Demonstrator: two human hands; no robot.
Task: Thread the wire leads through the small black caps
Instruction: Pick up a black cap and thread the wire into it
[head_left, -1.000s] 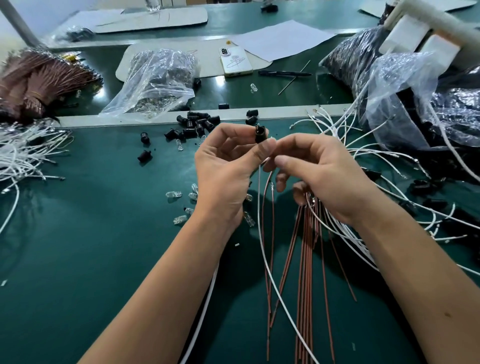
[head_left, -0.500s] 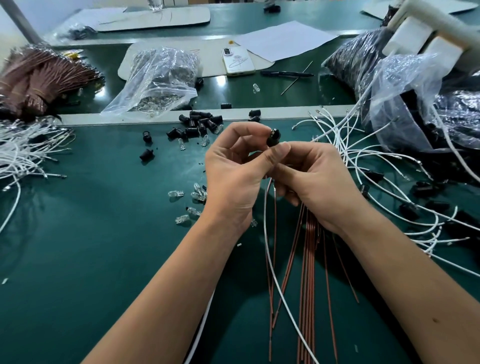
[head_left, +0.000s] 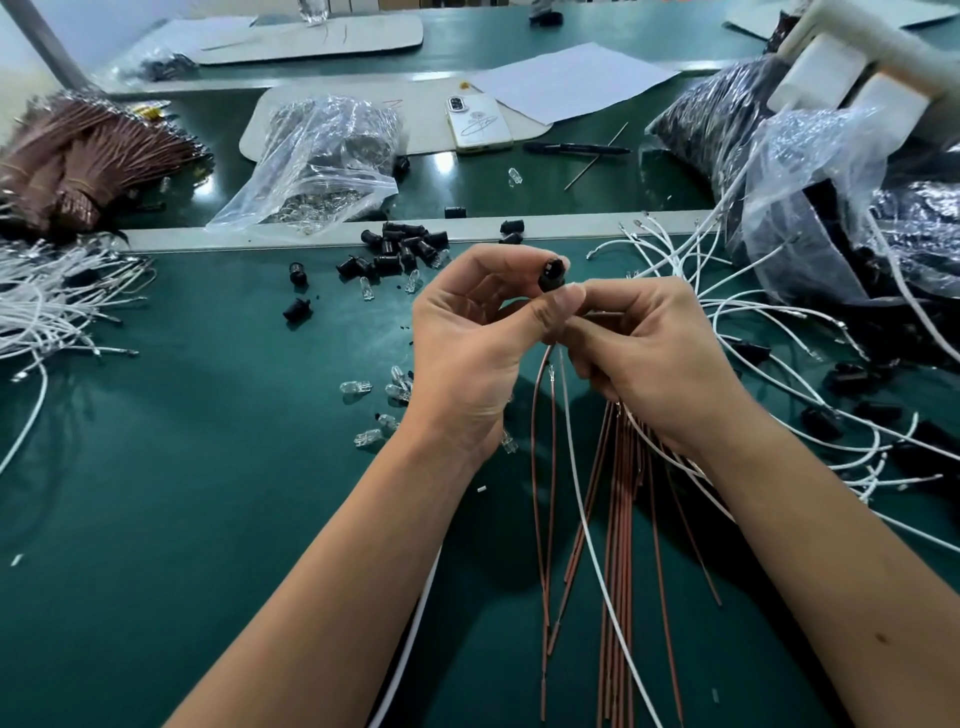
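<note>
Black cap (head_left: 550, 274) pinched in left hand (head_left: 470, 353) fingertips, frame centre. Right hand (head_left: 644, 358) touching at 3 o'clock, closed on brown and white leads (head_left: 566, 415) trailing toward 6. Seating in cap: cannot tell. Loose caps (head_left: 402, 249) at 11 unthreaded; most work left.

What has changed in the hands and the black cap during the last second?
The left hand turned the black cap slightly, tilting its top rightward, still pinched at the fingertips. The right hand closed in and keeps the wires below. Nothing was released; loose caps lie unchanged.
</note>
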